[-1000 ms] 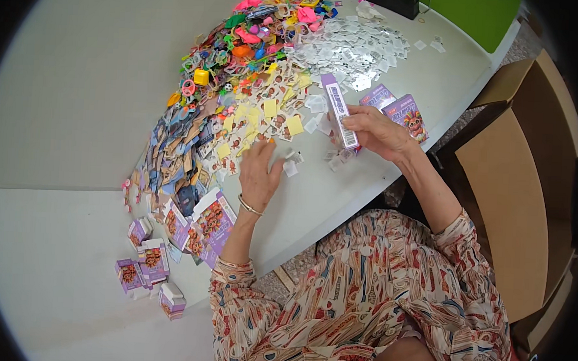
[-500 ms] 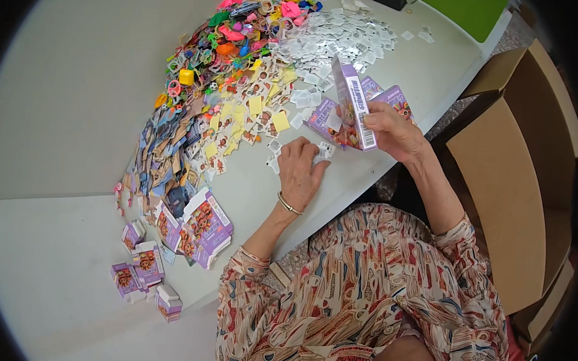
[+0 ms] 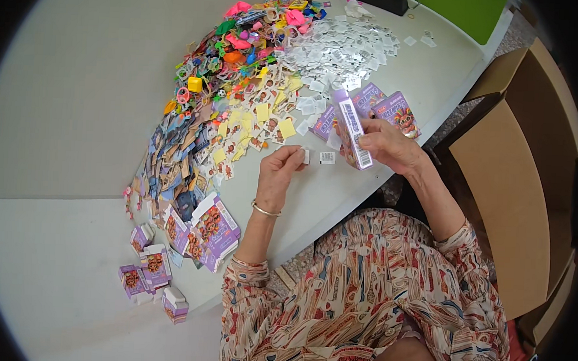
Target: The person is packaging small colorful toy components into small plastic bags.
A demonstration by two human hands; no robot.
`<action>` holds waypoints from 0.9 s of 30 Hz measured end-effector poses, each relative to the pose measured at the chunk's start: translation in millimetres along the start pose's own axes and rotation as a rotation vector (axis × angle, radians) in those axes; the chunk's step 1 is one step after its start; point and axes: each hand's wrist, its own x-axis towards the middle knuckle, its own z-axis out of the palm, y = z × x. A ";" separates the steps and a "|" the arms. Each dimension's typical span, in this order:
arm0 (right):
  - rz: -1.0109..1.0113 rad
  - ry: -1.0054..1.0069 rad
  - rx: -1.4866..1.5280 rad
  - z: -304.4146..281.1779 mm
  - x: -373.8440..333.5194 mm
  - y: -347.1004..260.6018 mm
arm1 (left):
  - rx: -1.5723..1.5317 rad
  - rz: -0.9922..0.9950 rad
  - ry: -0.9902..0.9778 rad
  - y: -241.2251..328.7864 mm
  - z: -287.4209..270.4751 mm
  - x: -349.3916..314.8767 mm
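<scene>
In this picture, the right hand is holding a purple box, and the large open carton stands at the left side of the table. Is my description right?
Not quite: the head view shows the large open carton at the right side of the table. The right hand is indeed holding a purple box.

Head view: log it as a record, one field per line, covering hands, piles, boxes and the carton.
Left hand: left hand pinches a white packet at its fingertips
Right hand: right hand holds a purple box, tilted
Between hands: a loose packet on the table
Piles: colourful trinkets, white packets, cards, blue-brown pieces
Other boxes: purple, beyond the right hand and at lower left
Carton: brown, open, right of the table
</scene>
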 end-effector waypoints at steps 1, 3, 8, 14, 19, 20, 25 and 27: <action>-0.005 0.003 -0.031 1.2 0.6 0.9 | -0.141 -0.085 -0.027 7.0 -0.2 -1.4; 0.001 0.001 -0.034 3.7 0.9 0.5 | -0.282 -0.170 -0.055 12.9 -2.8 -2.4; 0.013 -0.096 -0.008 7.4 5.6 4.1 | -0.478 -0.232 -0.177 20.3 -7.5 -3.3; 0.008 -0.102 -0.061 7.0 5.9 5.3 | -0.431 -0.106 -0.060 41.5 1.5 -9.7; 0.036 -0.147 -0.264 15.8 11.4 17.6 | -0.346 0.081 0.045 53.5 -8.6 -8.5; -0.068 -0.078 -0.614 22.4 10.8 16.9 | -0.319 0.144 0.083 58.5 -10.3 -10.5; -0.343 0.132 -1.054 35.8 4.6 37.9 | -0.112 0.273 0.087 75.4 -8.0 -14.3; -0.404 0.133 -1.089 39.3 2.0 40.7 | 0.115 0.378 0.081 65.5 -8.6 -11.1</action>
